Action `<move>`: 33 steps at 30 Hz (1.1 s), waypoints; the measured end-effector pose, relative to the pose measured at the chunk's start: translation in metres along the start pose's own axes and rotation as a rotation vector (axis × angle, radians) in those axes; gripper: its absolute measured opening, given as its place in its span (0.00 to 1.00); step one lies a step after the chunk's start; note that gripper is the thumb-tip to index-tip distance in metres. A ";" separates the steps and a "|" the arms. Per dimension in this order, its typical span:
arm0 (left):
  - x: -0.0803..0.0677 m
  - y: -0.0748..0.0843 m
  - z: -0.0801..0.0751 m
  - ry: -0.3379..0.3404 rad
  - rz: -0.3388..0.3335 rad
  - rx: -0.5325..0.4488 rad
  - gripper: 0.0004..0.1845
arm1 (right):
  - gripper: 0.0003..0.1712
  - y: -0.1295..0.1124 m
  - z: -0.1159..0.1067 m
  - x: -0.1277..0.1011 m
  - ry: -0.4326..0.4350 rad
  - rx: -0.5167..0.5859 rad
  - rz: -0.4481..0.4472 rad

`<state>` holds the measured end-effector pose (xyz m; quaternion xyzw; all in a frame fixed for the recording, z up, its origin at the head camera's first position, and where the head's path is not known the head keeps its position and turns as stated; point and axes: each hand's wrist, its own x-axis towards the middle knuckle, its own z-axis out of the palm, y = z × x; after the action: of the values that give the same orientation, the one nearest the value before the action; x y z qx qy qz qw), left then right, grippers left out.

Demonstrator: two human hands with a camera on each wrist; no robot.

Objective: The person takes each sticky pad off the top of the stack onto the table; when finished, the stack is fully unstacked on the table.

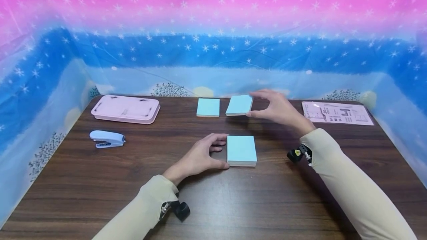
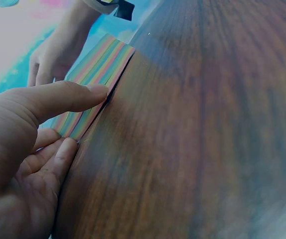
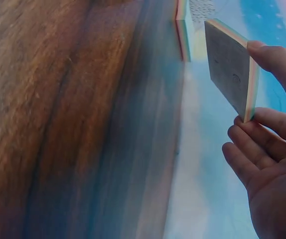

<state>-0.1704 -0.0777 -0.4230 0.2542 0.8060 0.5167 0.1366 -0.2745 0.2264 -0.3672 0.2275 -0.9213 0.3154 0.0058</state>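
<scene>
The right hand pinches a blue pad between thumb and fingers, lifted off the table behind the near pad. The left hand has its thumb and fingers curled against the near pad's left edge, steadying it. A third pad lies left of the lifted one. This looks like stacking: next, the lifted pad must be squared over the near pad and lowered.
</scene>
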 end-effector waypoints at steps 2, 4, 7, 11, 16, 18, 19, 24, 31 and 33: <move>0.001 0.000 0.000 -0.003 -0.004 0.001 0.46 | 0.51 0.001 0.003 0.003 -0.015 -0.003 0.003; 0.001 0.000 0.000 -0.006 -0.006 0.003 0.46 | 0.51 0.002 0.007 0.005 -0.027 -0.005 0.004; 0.002 0.000 0.000 -0.003 -0.008 0.003 0.46 | 0.51 0.004 0.011 0.008 -0.038 -0.002 0.001; 0.003 0.001 0.001 0.000 -0.009 0.004 0.46 | 0.49 0.006 0.017 0.010 -0.059 0.003 -0.007; 0.003 0.003 0.002 0.002 -0.006 0.009 0.46 | 0.49 0.008 0.022 0.012 -0.084 0.019 0.005; 0.003 0.003 0.002 0.006 -0.002 0.010 0.46 | 0.49 0.008 0.022 0.012 -0.096 0.019 0.013; 0.003 0.003 0.002 0.008 0.001 0.011 0.46 | 0.49 0.009 0.023 0.013 -0.107 0.014 0.015; 0.003 0.002 0.002 0.006 0.008 0.010 0.46 | 0.49 0.009 0.023 0.014 -0.170 -0.022 0.021; 0.001 0.002 0.000 0.010 -0.001 0.014 0.46 | 0.47 0.009 0.028 0.016 -0.207 -0.025 0.041; 0.001 0.001 0.001 0.013 0.000 0.015 0.46 | 0.47 0.010 0.029 0.016 -0.211 -0.032 0.044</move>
<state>-0.1706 -0.0763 -0.4221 0.2520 0.8108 0.5121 0.1295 -0.2894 0.2097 -0.3935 0.2389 -0.9264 0.2751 -0.0946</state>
